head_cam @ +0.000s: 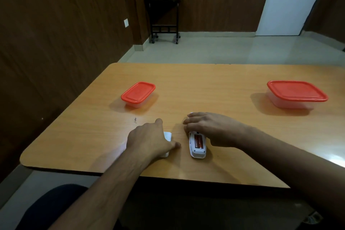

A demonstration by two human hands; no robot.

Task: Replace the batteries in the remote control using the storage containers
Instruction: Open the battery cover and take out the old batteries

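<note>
A white remote control (197, 145) lies face down near the table's front edge, its battery bay uncovered with two orange batteries (198, 141) inside. My right hand (211, 129) covers the remote's far end, fingers curled over it. My left hand (151, 140) rests on the white battery cover (167, 135) just left of the remote, thumb and fingers around it. Two clear containers with red lids stand farther back: a small one (138, 93) at the left and a larger one (296, 93) at the right, both closed.
The orange wooden table (205, 84) has a rounded front-left corner and its front edge close to my arms. A dark wood-panelled wall runs along the left. Beyond the table are a tiled floor, a small dark stand (164, 18) and a white door.
</note>
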